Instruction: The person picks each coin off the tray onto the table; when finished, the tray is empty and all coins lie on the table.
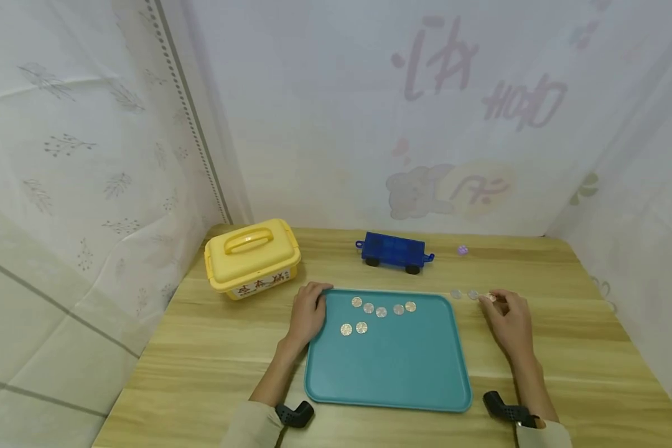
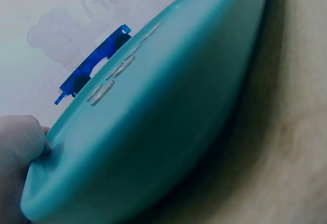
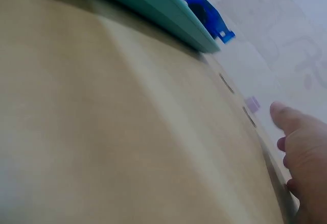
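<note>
My left hand [image 1: 307,314] grips the far left corner of a teal tray [image 1: 392,373], its thumb over the rim in the left wrist view. Several round metallic coins [image 1: 381,312] lie flat inside the tray, most in a row along its far side. Off the tray's right side, my right hand [image 1: 512,323] holds a coin [image 1: 491,298] at its thumb and fingertips, low over the table. Two more coins, one silvery coin [image 1: 473,295] and another [image 1: 456,294], lie between that hand and the tray. The right wrist view hides the held coin behind the hand.
A yellow lidded box [image 1: 252,258] with a handle stands at the back left of the wooden table [image 1: 218,361]. Behind the tray are a blue wheeled toy wagon [image 1: 394,250] and a small purple cube [image 1: 463,250]. Printed curtains [image 1: 325,124] hang round the table.
</note>
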Demonstrator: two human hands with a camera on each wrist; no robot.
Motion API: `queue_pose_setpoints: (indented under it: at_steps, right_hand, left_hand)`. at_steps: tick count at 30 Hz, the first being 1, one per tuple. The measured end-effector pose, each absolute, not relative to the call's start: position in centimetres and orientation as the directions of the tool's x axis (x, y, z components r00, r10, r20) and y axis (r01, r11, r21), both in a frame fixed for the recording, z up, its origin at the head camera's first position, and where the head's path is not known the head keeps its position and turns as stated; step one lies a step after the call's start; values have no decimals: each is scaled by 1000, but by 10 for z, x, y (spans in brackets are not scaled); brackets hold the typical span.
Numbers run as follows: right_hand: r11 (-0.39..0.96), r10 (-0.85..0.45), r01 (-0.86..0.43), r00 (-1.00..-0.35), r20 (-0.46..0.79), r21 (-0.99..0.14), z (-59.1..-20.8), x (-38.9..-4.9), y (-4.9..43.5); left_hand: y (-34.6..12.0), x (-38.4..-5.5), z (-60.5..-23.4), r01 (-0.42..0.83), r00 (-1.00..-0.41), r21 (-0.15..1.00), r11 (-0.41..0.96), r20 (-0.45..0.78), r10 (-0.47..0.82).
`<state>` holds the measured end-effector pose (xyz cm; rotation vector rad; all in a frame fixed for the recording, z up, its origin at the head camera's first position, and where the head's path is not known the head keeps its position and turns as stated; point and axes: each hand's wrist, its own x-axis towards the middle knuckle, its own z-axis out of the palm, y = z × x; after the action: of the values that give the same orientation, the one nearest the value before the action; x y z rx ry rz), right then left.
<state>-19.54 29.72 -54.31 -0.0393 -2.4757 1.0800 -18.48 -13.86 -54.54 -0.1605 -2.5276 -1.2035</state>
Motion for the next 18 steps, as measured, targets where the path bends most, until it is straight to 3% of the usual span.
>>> queue_pose_setpoints:
  at_steps: [9,18]
  right_hand:
    - [757,150,-124,-923,355,-641,-543,-210,302]
    - [782,121,-166,-905,408,-601,-544,-207,300]
  left_hand:
    - [-141,-186,-546,224,-943,746,628,328,-53]
    - [-140,-186,-544,219,-949,745,630,312,-39]
